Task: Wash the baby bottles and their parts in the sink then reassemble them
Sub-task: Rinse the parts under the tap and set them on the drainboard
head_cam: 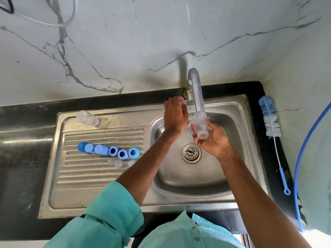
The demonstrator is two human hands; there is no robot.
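While water runs from the faucet [196, 90], a spare bottle [87, 118] lies far to its left, with blue caps and rings [109, 150] nearer. The left hand [174, 119], arm extended, pinches the tap handle [183, 102] at the faucet base, fingers bunched. The right hand [213, 140], palm up with fingers curled, grips the clear bottle [201, 128] directly beneath the spout. A bottle brush [269, 119] lies to the right.

Veined marble wall [125, 42], black counter [23, 126], blue hose [295, 176] at right, white cable [53, 25] top left
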